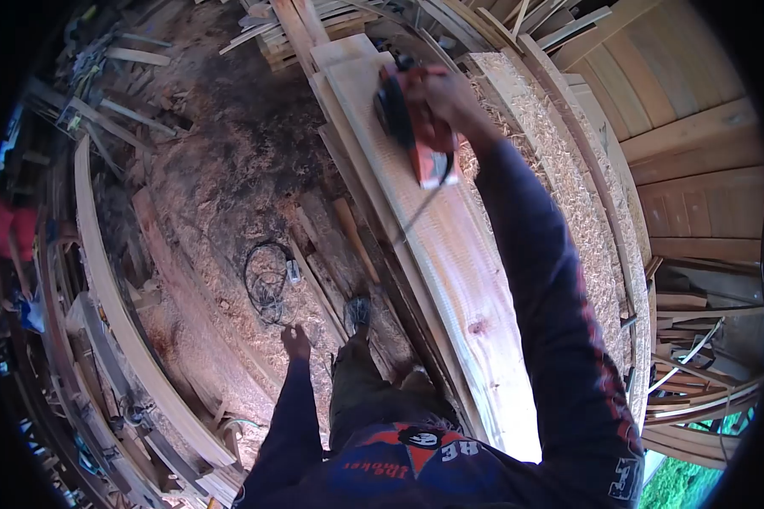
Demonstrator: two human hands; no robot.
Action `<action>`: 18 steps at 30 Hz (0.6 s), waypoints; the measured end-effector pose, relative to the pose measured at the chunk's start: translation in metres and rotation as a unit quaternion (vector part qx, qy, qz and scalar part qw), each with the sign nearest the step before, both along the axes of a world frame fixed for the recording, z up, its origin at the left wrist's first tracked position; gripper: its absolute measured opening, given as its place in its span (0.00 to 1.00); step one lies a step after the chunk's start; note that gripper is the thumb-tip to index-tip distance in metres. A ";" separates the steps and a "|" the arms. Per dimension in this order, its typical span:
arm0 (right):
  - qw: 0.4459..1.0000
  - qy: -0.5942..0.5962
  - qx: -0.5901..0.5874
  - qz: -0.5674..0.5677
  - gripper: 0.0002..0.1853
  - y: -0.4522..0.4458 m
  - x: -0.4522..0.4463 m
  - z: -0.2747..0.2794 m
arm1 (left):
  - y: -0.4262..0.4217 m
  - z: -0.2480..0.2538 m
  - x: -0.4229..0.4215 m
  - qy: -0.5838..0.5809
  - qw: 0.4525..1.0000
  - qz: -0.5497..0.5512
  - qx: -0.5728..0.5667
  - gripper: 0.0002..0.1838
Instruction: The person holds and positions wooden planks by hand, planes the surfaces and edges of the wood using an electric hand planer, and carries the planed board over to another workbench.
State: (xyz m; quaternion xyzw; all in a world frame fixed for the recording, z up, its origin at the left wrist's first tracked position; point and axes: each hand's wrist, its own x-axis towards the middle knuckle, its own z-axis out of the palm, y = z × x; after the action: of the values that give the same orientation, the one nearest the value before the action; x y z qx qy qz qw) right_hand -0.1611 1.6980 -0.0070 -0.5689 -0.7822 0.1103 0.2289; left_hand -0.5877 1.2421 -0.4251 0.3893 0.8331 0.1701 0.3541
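The planer (419,153) sits on the board (475,305), towards its far end and nearer its right edge than its left. The right hand (440,100) has its fingers wrapped around the planer's top. The step in hand looks to be planing the board's upper face. A next pass would call for the sole held flat, even pressure, and the cord (426,208) clear of the cutter; it trails off the planer's near end across the board to the left edge.

The left hand (296,342) hangs free over the floor, off the board's left edge, with nothing seen in it; how far its fingers are spread I cannot tell. Nearest to it in view is a coil of cable (248,284) on the floor, with a small pale box (294,271) beside it.

Beyond the board's right edge lie thick shavings (560,195), and farther right stand wooden panels (696,136). Well apart, past the long curved-looking timber (102,229) on the left, is another person (13,233) in red.
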 end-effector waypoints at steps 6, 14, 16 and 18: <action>0.909 0.317 -0.224 -0.154 0.14 0.067 -0.028 0.009 | -0.077 0.038 -0.037 0.046 0.992 0.105 -0.047 0.32; 0.993 0.059 -0.100 0.002 0.08 -0.173 0.031 0.022 | 0.094 0.130 0.083 -0.052 0.966 0.000 0.253 0.27; 0.982 -0.146 -0.035 0.115 0.05 -0.271 0.059 0.027 | 0.156 0.216 0.147 -0.078 0.938 -0.013 0.339 0.27; 0.993 -0.024 0.041 0.105 0.11 -0.377 0.064 0.057 | 0.206 0.264 0.187 0.006 0.919 -0.117 0.376 0.31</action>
State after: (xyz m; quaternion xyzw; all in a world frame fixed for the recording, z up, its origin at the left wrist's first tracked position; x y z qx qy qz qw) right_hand -0.0968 1.3212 0.0504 -0.4760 -0.8467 0.0880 0.2209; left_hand -0.4003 1.4485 -0.1607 0.5898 0.6582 0.4257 0.1939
